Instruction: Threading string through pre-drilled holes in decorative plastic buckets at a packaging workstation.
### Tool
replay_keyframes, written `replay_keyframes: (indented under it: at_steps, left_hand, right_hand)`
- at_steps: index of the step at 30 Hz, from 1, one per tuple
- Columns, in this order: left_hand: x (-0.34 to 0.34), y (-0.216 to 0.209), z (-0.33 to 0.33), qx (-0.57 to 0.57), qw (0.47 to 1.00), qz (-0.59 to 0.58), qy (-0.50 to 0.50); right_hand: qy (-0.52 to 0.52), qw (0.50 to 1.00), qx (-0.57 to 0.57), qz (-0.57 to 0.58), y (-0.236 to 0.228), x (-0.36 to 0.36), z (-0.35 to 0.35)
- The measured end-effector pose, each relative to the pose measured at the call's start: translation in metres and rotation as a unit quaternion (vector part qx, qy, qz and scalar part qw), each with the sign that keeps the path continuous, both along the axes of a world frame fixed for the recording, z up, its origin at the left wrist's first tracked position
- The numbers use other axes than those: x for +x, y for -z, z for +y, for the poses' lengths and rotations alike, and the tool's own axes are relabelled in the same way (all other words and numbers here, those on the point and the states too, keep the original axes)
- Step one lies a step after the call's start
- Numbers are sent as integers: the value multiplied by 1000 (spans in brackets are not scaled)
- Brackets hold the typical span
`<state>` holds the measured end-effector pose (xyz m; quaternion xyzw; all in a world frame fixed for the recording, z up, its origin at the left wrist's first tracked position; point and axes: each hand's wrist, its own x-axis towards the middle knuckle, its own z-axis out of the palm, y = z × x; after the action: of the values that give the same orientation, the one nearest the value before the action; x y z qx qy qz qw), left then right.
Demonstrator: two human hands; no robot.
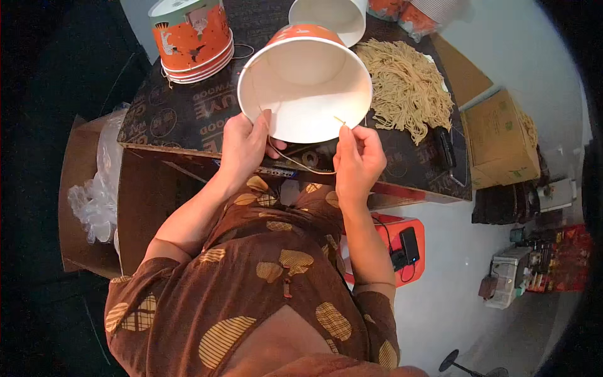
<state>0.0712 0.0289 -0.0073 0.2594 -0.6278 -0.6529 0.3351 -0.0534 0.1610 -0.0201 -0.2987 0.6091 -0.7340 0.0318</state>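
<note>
A large paper bucket, white inside and orange outside, lies tilted with its open mouth toward me at the table's near edge. My left hand is closed on the left of its rim, thumb on the inner wall and fingers outside. At the lower right of the rim my right hand pinches a thin tan cord, whose short tip shows inside the bucket. The cord sags between both hands below the rim. Whether it passes through a hole is hidden by my right fingers.
A stack of orange paper buckets stands at the far left, and another white bucket lies behind mine. Tan cords are heaped on the dark table at right. Cardboard boxes flank the table; a red stool is below.
</note>
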Motion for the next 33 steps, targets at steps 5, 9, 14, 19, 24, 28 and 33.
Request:
replay_keyframes:
  at_steps: [5,9,14,19,24,28,33]
  left_hand:
    - [21,-37,-16,-64,974,-196,91]
    - [54,-76,-19,-294,919,-260,41]
    - [43,-81,12,-284,934,-107,187]
    - [-30,-23,13,-433,883,-102,151]
    - [-62,-10,5,-484,858,-156,73]
    - [-72,-7,-2,-444,876,-169,85]
    - [-65,-7,-2,-402,902,-117,103]
  right_hand:
    - [36,995,44,-86,8,-17,-9]
    - [57,995,58,-53,8,-20,-10]
    - [63,985,159,-26,9,-24,-13]
    - [53,983,176,-16,7,-24,-16]
    - [60,976,206,25,6,-25,-17]
    - [67,968,232,66,2,-25,-16]
    - [42,971,229,49,3,-29,-18]
